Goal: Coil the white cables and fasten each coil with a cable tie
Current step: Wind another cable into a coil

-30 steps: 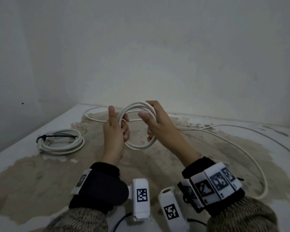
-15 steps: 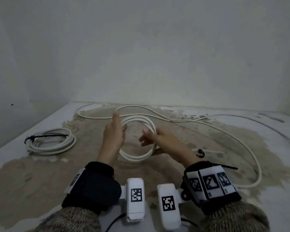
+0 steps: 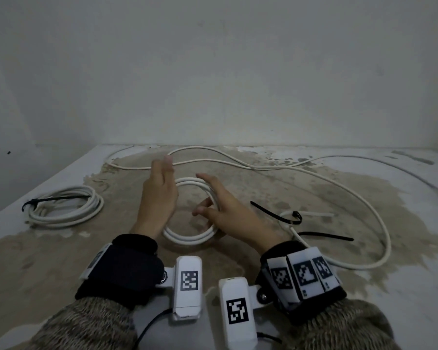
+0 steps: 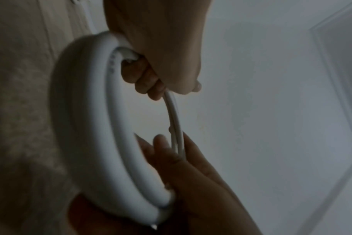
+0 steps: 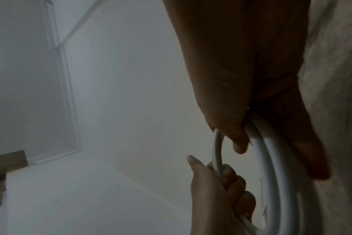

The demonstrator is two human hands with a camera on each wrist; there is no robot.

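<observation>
I hold a small coil of white cable (image 3: 187, 239) upright between both hands, low over the stained table (image 3: 48, 261). My left hand (image 3: 159, 195) grips its left side, thumb up; the left wrist view shows its fingers (image 4: 147, 79) curled round the strands. My right hand (image 3: 228, 213) holds the right side, with the strands (image 5: 271, 174) running between thumb and fingers and the index finger stretched out. The cable's loose length (image 3: 339, 188) trails across the table to the far side and right. Black cable ties (image 3: 268, 210) lie right of my right hand.
A finished white coil (image 3: 66, 210) bound with a black tie (image 3: 56, 198) lies at the left. A short white cable piece (image 3: 311, 213) and another black tie (image 3: 324, 236) lie at the right. Walls close the far side and the left.
Both hands have lowered the coil towards the table. My right hand slid from the top of the coil to its right side, and its fingers have spread.
</observation>
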